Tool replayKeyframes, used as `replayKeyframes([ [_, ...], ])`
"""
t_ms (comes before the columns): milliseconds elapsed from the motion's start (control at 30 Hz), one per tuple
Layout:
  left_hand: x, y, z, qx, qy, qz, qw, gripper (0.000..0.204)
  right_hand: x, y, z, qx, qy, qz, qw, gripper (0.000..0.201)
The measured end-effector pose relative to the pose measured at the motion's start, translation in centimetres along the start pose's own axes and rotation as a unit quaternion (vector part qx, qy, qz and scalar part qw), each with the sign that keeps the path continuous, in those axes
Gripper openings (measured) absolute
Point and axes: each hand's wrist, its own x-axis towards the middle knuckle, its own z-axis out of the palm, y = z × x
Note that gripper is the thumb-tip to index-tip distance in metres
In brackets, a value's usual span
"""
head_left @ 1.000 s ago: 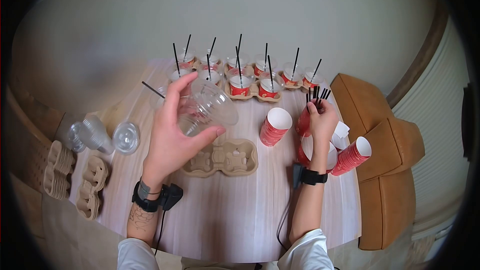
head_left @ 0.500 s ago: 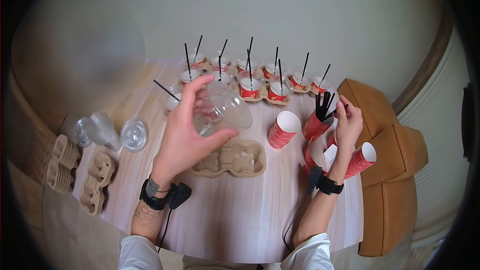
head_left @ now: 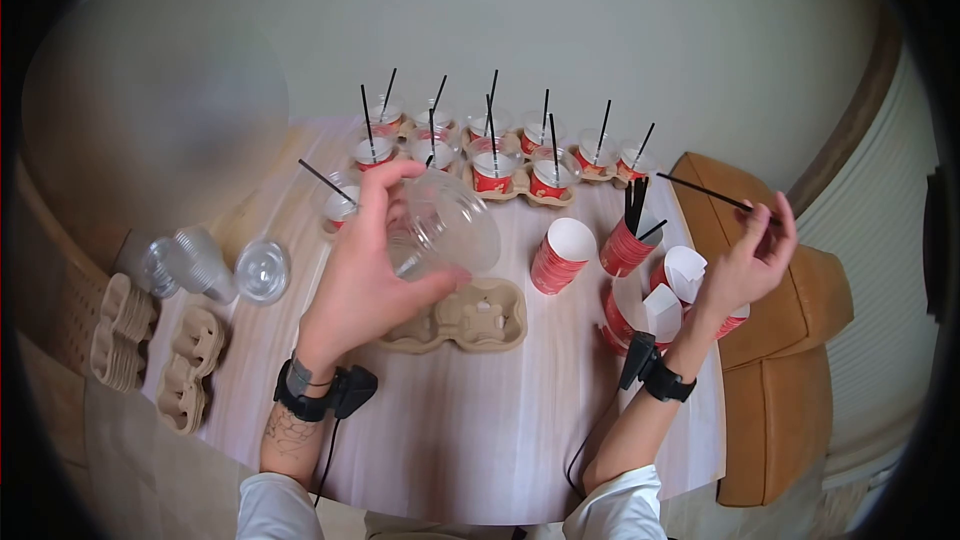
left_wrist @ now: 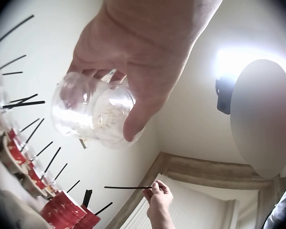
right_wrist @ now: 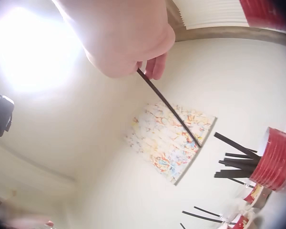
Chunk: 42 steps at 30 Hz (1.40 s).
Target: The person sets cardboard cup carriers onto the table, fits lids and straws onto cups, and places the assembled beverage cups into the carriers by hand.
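My left hand [head_left: 350, 305] grips a clear plastic cup [head_left: 455, 225], tilted on its side above the near cardboard cup carrier [head_left: 485, 318]. Thumb and fingers curl around its wall in the left wrist view. On the right, my right hand [head_left: 745, 270] pinches a black straw [head_left: 700, 190] near one end, its long free part pointing left. Below that straw a red paper cup [head_left: 622, 252] holds several more black straws. Between the hands stands a stack of red paper cups [head_left: 560, 265].
Carriers with red cups, clear lids and black straws [head_left: 493, 175] line the far side. At left lie stacked clear cups [head_left: 205, 265], a clear dome lid [head_left: 262, 272] and stacked carriers [head_left: 190, 370]. Red cups with white paper [head_left: 662, 313] stand beside my right forearm.
My right hand has drawn one black straw out of the straw cup and moved to the right with it. My left hand keeps holding the clear cup in nearly the same place.
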Motion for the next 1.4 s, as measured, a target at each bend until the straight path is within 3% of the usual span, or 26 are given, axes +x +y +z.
replayKeyframes([
  [67, 0.0, 0.1, 0.0, 0.018, -0.027, 0.023, 0.999, 0.088, 0.1, -2.4, 0.1, 0.076, 0.009, 0.034, 0.996, 0.030],
  [167, -0.2, -0.8, 0.2, 0.018, -0.059, 0.029, 0.998, 0.088, -0.4, -4.4, 0.2, 0.227, -0.088, 0.135, 0.960, 0.031],
  [300, -0.2, -0.4, 0.3, 0.041, -0.079, 0.038, 0.995, 0.092, -2.3, -6.7, 1.3, 0.306, -0.161, 0.147, 0.927, 0.031],
  [567, -0.3, -0.7, 0.8, 0.029, -0.082, 0.075, 0.993, 0.087, -4.5, -8.6, 2.6, 0.286, -0.231, 0.126, 0.922, 0.026],
  [800, -0.4, -0.3, 0.6, 0.102, -0.074, 0.046, 0.991, 0.085, -5.6, -9.7, 2.8, 0.272, -0.260, 0.074, 0.924, 0.023],
  [867, -0.4, -0.5, 0.8, 0.066, -0.071, 0.063, 0.993, 0.084, -6.4, -10.8, 3.0, 0.255, -0.258, 0.114, 0.925, 0.023],
  [933, -0.4, -0.4, 1.0, 0.059, -0.068, 0.077, 0.993, 0.084, -7.1, -11.3, 3.1, 0.254, -0.316, 0.134, 0.904, 0.023],
  [967, -0.4, -0.4, 1.0, 0.052, -0.065, 0.090, 0.992, 0.084, -7.6, -10.6, 3.7, 0.227, -0.328, 0.084, 0.913, 0.021],
  [1200, -0.4, -0.4, 0.9, 0.059, -0.050, 0.076, 0.994, 0.085, -8.3, -10.9, 4.1, 0.231, -0.426, 0.191, 0.854, 0.023],
  [1267, -0.2, -0.3, 0.6, 0.061, -0.034, 0.030, 0.997, 0.086, -7.3, -10.2, 4.0, 0.264, -0.429, 0.175, 0.846, 0.025],
  [1333, 0.0, -0.2, -0.2, 0.066, -0.001, 0.028, 0.997, 0.086, -5.3, -9.6, 3.2, 0.231, -0.475, 0.330, 0.783, 0.032],
  [1400, 0.3, -0.4, -1.0, 0.071, 0.030, 0.026, 0.997, 0.086, -5.0, -6.8, 3.0, 0.167, -0.507, 0.337, 0.775, 0.034],
])
